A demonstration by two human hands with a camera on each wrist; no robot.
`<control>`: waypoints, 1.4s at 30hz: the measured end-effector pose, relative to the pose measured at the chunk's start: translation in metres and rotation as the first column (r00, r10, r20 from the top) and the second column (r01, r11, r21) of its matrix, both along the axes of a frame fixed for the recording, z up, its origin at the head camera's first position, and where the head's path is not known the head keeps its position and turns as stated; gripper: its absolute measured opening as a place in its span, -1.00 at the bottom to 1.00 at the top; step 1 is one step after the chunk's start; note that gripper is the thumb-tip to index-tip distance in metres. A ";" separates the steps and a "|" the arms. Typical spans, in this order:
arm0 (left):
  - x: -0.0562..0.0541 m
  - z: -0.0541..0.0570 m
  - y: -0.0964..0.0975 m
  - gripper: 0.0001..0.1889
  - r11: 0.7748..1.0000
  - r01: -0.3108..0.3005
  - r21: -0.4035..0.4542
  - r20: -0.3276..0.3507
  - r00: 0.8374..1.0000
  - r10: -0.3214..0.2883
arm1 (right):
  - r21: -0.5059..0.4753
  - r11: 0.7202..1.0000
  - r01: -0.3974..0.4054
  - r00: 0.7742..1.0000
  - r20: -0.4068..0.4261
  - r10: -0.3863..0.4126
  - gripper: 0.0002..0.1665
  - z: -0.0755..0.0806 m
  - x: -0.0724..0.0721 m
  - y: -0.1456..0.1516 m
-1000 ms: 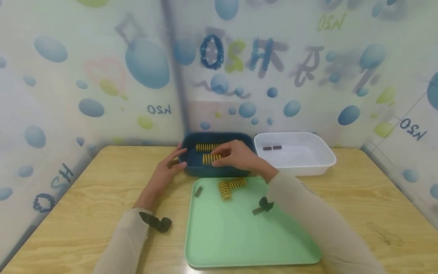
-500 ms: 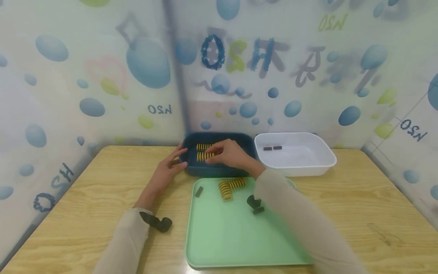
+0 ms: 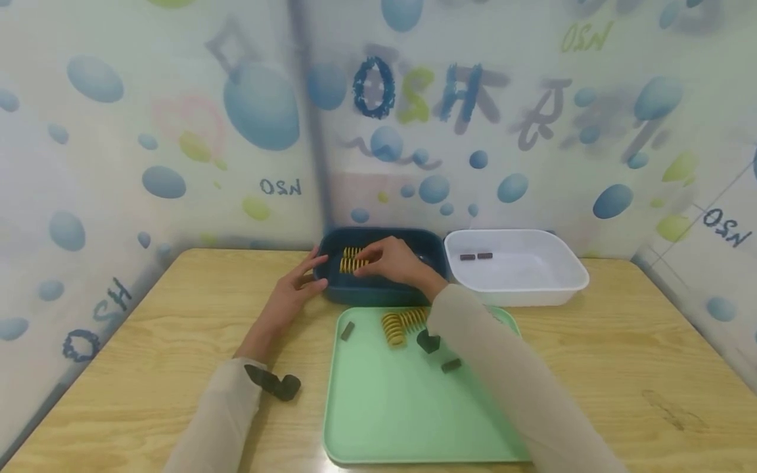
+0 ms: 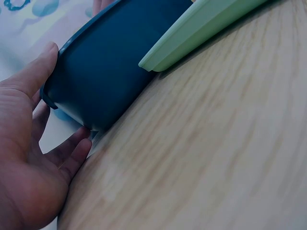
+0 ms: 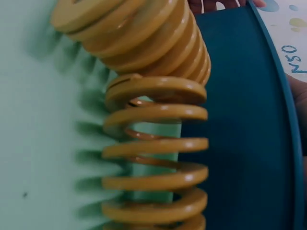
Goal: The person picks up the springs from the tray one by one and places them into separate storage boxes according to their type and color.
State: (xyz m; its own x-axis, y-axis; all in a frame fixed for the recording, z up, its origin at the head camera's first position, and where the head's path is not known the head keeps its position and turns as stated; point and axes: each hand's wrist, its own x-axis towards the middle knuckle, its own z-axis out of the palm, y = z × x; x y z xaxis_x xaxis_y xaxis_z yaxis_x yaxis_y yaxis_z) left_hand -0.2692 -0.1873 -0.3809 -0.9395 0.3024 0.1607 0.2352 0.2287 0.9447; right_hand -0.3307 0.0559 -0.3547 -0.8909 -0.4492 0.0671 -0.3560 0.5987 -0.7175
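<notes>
R arm comes in from lower right, forearm slanting up-left over the green tray (image 3: 396,414), wrist bent so the R hand (image 3: 393,261) points left into the blue bin (image 3: 384,294); its thumb & fingers pinch the right end of the front spring (image 3: 347,265). That spring lies in the bin's left half, long axis approx. L–R, just in front of & parallel to the rear spring (image 3: 351,251). L arm runs up from lower left over the desk (image 3: 160,315); L hand (image 3: 290,293) has fingers spread wide vs. the bin's left end, thumb toward the near corner. On the tray's far part, 2 more yellow springs meet end to side: left tray spring (image 3: 393,330) points roughly near–far, right tray spring (image 3: 414,319) slants, its right end farther off. Left pin (image 3: 347,330) on tray slants near–far; right pin (image 3: 451,365) is closer to L–R.
</notes>
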 end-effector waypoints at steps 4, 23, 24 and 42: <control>-0.006 -0.011 -0.001 -0.46 1.000 0.012 0.020 -0.001 1.000 -0.012 | 0.036 0.999 0.015 1.000 0.003 -0.015 -0.59 -0.001 -0.002 -0.003; -0.004 -0.011 -0.001 -0.47 1.000 -0.011 0.016 -0.013 1.000 0.012 | 0.136 0.990 0.031 0.999 0.012 -0.033 -0.63 -0.015 -0.012 -0.009; -0.002 -0.007 -0.001 -0.47 1.000 -0.011 0.017 -0.005 1.000 0.011 | 0.143 0.989 0.025 1.000 0.006 -0.026 -0.63 -0.016 -0.013 -0.010; -0.012 -0.018 -0.005 -0.46 1.000 0.000 0.031 -0.010 1.000 0.000 | 0.205 0.978 0.038 0.999 -0.024 -0.034 -0.60 -0.013 -0.015 -0.015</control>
